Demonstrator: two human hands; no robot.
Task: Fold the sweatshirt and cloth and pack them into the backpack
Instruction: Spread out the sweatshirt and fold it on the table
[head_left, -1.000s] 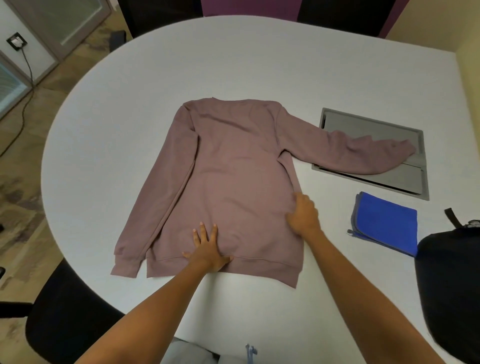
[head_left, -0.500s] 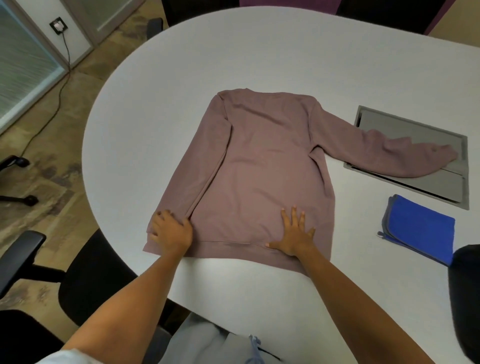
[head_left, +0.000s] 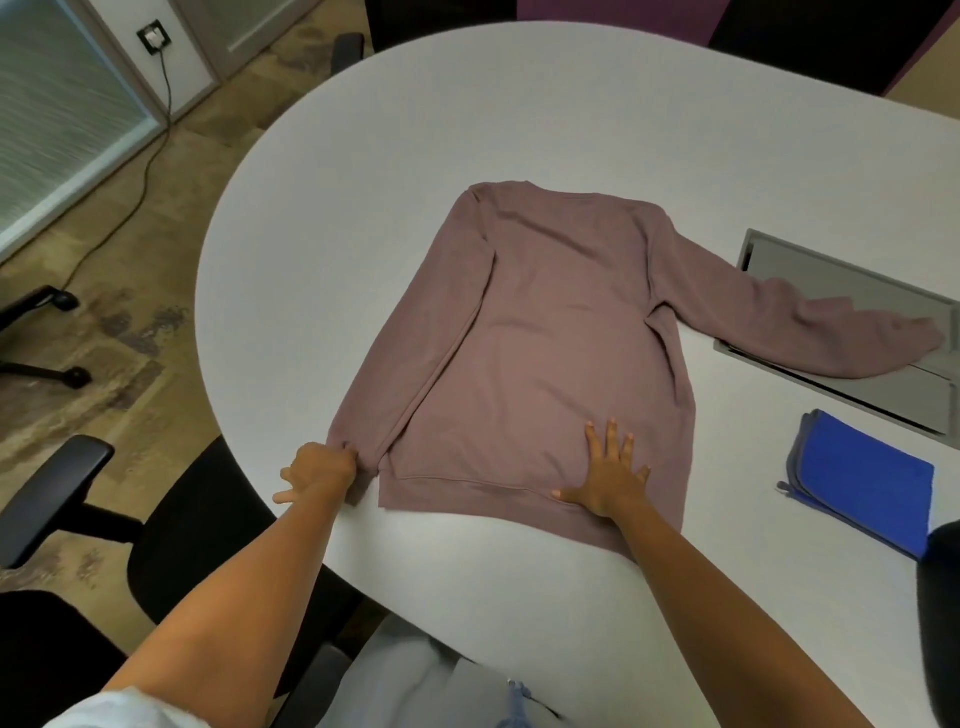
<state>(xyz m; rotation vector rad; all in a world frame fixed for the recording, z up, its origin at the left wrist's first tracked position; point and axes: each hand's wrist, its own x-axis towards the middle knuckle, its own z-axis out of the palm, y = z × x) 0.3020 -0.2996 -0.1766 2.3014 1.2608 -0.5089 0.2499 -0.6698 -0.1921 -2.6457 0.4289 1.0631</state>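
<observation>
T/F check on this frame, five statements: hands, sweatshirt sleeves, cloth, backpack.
1. The left hand grips the cuff of the sweatshirt. True.
2. The right hand is lifted off the sweatshirt. False: it presses flat on the fabric near the hem, fingers spread.
3. The blue cloth lies on the sweatshirt. False: it lies folded on the table, apart from the sweatshirt, on the right-hand side.
4. One sleeve stretches out over the grey hatch set in the table. True.
5. The sweatshirt is already in the backpack. False: it lies spread on the table; only a dark edge of the backpack shows at the right of the frame.
</observation>
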